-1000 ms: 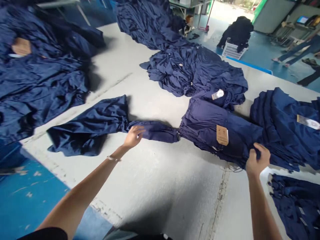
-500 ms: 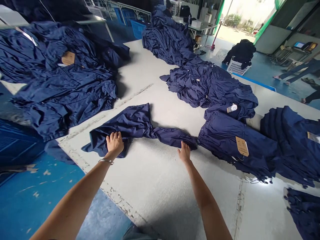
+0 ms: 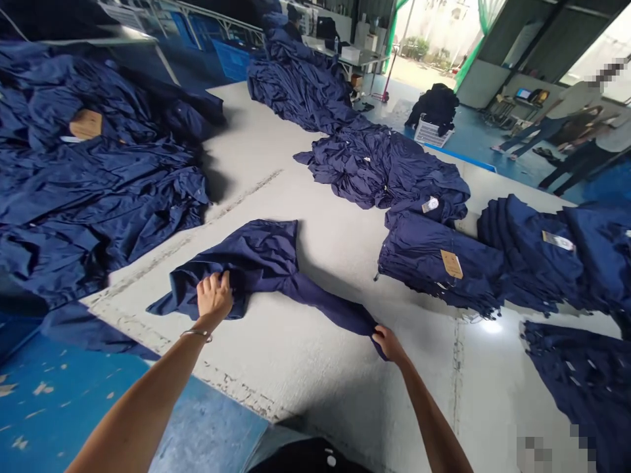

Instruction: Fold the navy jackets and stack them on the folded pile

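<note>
A navy blue garment (image 3: 266, 256) lies spread on the white table, its broad crumpled body to the left and a long narrow part like a sleeve or leg stretching right. My left hand (image 3: 214, 295), a bracelet at its wrist, is on the body near its lower left, fingers bent into the cloth. My right hand (image 3: 388, 343) pinches the far end of the narrow part, which is pulled toward me. The cloth between my hands is fairly taut. What kind of garment it is I cannot tell.
Heaped navy garments (image 3: 108, 177) cover the left side. Another long pile (image 3: 379, 157) runs along the back. Folded garments with tags (image 3: 434, 256) and stacks (image 3: 537, 243) lie at right. Beyond the white table (image 3: 315, 374) are a crate (image 3: 434, 131) and people standing.
My right hand has taken hold of the narrow part's end and drawn it toward me and slightly right, straightening it. My left hand stays on the body. The view has shifted right.
</note>
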A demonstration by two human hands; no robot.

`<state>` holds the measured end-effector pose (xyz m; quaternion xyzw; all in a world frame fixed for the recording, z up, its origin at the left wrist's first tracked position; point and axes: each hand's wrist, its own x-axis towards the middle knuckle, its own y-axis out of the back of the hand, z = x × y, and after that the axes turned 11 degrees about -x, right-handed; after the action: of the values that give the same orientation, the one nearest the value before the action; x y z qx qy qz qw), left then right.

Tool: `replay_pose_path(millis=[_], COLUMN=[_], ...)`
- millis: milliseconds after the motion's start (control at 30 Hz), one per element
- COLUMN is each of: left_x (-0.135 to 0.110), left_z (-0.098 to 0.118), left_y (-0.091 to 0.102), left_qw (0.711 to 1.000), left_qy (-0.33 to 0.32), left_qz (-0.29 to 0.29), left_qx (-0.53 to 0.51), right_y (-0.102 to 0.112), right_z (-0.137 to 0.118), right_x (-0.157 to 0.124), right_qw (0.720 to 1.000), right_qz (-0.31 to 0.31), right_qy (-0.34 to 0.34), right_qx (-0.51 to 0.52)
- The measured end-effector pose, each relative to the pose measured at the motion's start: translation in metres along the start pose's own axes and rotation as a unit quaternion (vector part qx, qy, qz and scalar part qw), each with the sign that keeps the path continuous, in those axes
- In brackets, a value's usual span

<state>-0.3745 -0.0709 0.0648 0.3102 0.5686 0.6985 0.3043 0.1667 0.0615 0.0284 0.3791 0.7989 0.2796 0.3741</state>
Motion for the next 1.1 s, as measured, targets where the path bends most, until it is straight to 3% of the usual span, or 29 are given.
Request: replay_pose_path(millis=[100, 167, 233, 333, 400, 467, 567, 667, 767, 867, 933, 1000, 1100], left_x=[-0.021, -0.038, -0.058, -0.096, -0.127, -0.160, -0.204, -0.224, -0.216, -0.207, -0.212, -0.225, -0.239], left_z=[0.022, 0.048, 0.082, 0.142, 0.185, 0.227, 0.279, 0.308, 0.316, 0.318, 0.321, 0.325, 0.328], left_y=[-0.005, -0.009, -0.013, -0.017, -0.019, -0.020, -0.021, -0.021, -0.020, -0.017, -0.014, -0.010, -0.003], left_qw=[0.996, 0.990, 0.982, 0.960, 0.936, 0.915, 0.891, 0.885, 0.874, 0.862, 0.855, 0.844, 0.806], left_qy=[-0.049, -0.092, -0.133, -0.210, -0.272, -0.316, -0.336, -0.263, -0.163, -0.134, -0.123, -0.121, -0.150], left_qz=[-0.021, -0.034, -0.052, -0.115, -0.155, -0.186, -0.249, -0.307, -0.322, -0.328, -0.331, -0.346, -0.427], left_qx=[-0.070, -0.106, -0.125, -0.144, -0.158, -0.170, -0.177, -0.231, -0.324, -0.363, -0.380, -0.392, -0.382], right_y=[0.037, 0.067, 0.096, 0.130, 0.140, 0.137, 0.117, 0.085, 0.045, 0.001, -0.026, -0.046, -0.060], right_z=[0.057, 0.097, 0.138, 0.190, 0.211, 0.217, 0.201, 0.170, 0.131, 0.085, 0.054, 0.028, 0.008], right_x=[-0.059, -0.097, -0.130, -0.167, -0.180, -0.184, -0.177, -0.163, -0.150, -0.133, -0.118, -0.101, -0.085], right_qw=[0.990, 0.974, 0.949, 0.884, 0.838, 0.817, 0.833, 0.846, 0.876, 0.911, 0.913, 0.920, 0.932], right_qz=[0.052, 0.110, 0.184, 0.320, 0.394, 0.428, 0.397, 0.347, 0.254, 0.070, -0.004, -0.009, 0.011], right_qy=[-0.067, -0.123, -0.189, -0.280, -0.304, -0.290, -0.247, -0.239, -0.234, -0.222, -0.205, -0.166, -0.090], right_qx=[0.111, 0.156, 0.174, 0.195, 0.225, 0.255, 0.295, 0.327, 0.336, 0.341, 0.352, 0.356, 0.351])
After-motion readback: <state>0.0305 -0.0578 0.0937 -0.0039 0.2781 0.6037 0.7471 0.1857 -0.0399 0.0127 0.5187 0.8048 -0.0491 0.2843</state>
